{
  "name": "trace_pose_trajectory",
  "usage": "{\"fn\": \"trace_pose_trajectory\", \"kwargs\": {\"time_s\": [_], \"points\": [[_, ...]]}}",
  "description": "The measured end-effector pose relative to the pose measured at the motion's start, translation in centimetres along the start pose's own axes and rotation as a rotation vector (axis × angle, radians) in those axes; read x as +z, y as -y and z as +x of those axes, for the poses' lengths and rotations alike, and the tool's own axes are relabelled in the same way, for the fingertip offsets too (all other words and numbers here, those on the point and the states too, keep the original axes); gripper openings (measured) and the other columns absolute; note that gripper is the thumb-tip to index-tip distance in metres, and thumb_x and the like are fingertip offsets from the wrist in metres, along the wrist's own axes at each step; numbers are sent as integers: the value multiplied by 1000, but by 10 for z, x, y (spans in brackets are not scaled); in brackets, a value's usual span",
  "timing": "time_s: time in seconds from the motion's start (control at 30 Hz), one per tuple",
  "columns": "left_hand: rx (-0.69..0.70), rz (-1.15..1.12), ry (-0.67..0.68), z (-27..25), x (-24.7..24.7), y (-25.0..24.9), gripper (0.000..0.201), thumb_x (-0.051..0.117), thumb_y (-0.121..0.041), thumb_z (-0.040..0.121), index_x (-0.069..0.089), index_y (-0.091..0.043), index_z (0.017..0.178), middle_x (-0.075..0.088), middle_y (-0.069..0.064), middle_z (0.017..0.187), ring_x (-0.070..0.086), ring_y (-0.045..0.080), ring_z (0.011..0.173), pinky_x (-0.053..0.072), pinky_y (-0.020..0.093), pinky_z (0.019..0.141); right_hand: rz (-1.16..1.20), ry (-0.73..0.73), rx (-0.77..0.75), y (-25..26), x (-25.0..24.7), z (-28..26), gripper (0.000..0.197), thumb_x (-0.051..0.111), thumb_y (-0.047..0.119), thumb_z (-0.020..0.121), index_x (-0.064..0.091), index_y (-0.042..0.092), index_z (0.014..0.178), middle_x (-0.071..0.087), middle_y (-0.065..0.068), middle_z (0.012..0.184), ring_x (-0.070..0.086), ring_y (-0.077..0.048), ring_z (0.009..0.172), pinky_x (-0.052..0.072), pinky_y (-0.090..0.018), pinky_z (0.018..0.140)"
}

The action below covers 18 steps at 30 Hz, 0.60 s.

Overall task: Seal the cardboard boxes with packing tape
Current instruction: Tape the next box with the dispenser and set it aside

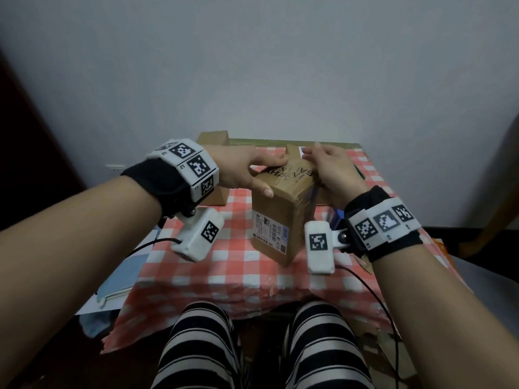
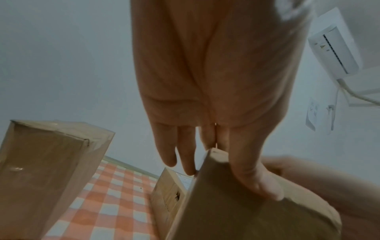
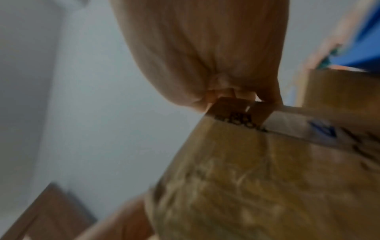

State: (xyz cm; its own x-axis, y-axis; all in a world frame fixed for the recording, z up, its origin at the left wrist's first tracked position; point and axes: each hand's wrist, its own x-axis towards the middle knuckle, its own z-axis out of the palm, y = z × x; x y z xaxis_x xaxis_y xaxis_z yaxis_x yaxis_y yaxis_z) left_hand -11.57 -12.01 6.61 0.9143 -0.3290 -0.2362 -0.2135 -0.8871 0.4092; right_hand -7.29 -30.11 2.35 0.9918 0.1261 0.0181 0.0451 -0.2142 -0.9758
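Left hand (image 1: 241,171), right hand (image 1: 334,172) atop cardboard box (image 1: 276,209) with shipping label (image 1: 271,234)

Dim, flat light; right wrist view motion-blurred.

The right wrist view is blurred throughout: the print on the box (image 3: 257,162) smears, and how the right hand (image 3: 205,56) meets its top edge cannot be told. From the head, that hand's fingertips lie past the far edge, out of sight. The left hand (image 1: 241,169) covers part of the lettering on top. The label (image 1: 271,234) is too small to read. A second box (image 1: 213,138) sits half hidden behind the left wrist, a third box (image 1: 292,153) behind both hands. A blue thing (image 3: 368,40) is cut off by the right wrist view's edge.
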Motion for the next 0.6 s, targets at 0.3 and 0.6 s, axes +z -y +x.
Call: {"fn": "trace_pose_trajectory", "kwargs": {"time_s": [0.3,0.6], "points": [[75,-3,-103,-2,12,7,74,65,-27,89,25,-22,151,22,-10,157,20,7,144,15,23,118,-367,144,-178,-18,9,5,79,67,71,63,59,27,128,57,-4,129,59,-16,115,47,-41,103],[66,85,-148,-4,11,-3,61,67,-24,88,44,-12,143,49,3,144,42,20,133,38,36,107,-402,293,-141,-5,-3,-6,108,80,60,61,34,20,150,45,-6,140,51,-21,123,47,-41,103]]}}
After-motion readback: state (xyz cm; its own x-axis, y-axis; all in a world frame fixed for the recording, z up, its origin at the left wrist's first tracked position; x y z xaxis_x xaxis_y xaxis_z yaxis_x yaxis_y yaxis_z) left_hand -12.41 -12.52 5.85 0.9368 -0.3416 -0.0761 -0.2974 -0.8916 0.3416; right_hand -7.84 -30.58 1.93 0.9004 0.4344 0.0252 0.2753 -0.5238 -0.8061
